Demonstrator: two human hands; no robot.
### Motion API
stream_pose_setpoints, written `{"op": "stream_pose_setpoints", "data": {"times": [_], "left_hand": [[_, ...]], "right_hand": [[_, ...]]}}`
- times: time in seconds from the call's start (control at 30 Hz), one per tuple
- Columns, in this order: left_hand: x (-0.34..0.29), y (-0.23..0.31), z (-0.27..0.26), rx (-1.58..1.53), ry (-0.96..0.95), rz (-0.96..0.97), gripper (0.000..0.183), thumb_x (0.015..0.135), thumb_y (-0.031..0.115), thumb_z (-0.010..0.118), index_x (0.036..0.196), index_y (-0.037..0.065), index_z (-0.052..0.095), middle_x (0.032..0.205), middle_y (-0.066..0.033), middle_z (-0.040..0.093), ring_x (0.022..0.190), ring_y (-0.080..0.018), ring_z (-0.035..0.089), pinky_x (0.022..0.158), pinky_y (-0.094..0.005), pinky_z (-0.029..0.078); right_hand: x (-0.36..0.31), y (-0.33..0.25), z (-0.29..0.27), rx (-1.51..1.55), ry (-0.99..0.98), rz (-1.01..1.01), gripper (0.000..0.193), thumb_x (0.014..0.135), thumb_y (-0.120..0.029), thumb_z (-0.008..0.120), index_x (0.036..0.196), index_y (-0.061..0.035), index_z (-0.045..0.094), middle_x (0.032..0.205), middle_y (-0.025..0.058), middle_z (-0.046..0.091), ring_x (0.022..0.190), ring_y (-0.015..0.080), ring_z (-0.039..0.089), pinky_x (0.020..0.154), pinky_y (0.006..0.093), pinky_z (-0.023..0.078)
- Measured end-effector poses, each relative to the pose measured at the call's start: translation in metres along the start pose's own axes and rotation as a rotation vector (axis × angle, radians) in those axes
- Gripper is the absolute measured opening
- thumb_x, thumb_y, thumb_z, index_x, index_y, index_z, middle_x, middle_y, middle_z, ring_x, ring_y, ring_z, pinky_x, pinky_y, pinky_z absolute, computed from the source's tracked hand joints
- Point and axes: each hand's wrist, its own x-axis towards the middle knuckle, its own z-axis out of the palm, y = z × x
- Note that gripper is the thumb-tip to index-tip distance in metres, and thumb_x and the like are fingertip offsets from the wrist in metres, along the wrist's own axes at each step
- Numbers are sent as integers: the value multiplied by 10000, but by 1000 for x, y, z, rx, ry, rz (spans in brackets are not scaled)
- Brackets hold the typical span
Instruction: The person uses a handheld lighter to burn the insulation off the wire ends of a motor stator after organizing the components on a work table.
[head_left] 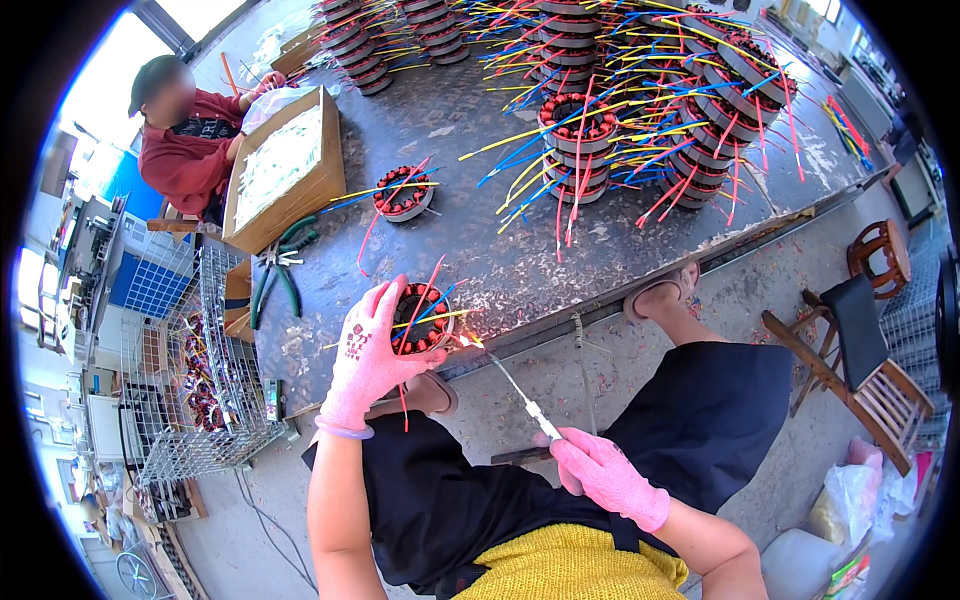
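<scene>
My left hand [372,350], in a pink glove, grips a motor stator [430,318] with red coils at the table's near edge. Red, blue and yellow wires stick out of it. In my right hand [605,475], also gloved in pink, is a slim torch [535,410] with a thin metal nozzle and a white collar. Its tip, with a small orange flame [468,341], is at the stator's right side, close to the end of a yellow wire. Farther back on the table lies another wired stator [404,194], apart from both hands.
Tall stacks of wired stators [580,130] fill the far side of the table [480,240]. Green-handled pliers [275,278] lie near a cardboard box [330,160] at the left. A co-worker [185,150] sits beyond the box. A wire cage [215,400] stands left, a wooden chair [855,360] right.
</scene>
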Motion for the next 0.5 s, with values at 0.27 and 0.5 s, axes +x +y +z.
{"op": "stream_pose_setpoints", "data": {"times": [0.27,0.5], "left_hand": [[0,-1,0,7,-2,2,961,603,399,846,1367,5,416,1297,-194,492,1199,-377,484,1021,-441,382],[0,1,0,18,5,-9,973,573,312,864,1384,19,413,1300,-184,497,1208,-362,495,1023,-415,399]], "right_hand": [[-1,-3,1,-44,-2,-43,350,1014,-257,426,1209,-2,566,636,-27,438,550,55,401,523,242,356],[0,-4,1,-58,-7,-46,350,1016,-255,425,1215,-3,566,641,-24,438,552,56,403,524,242,356]]}}
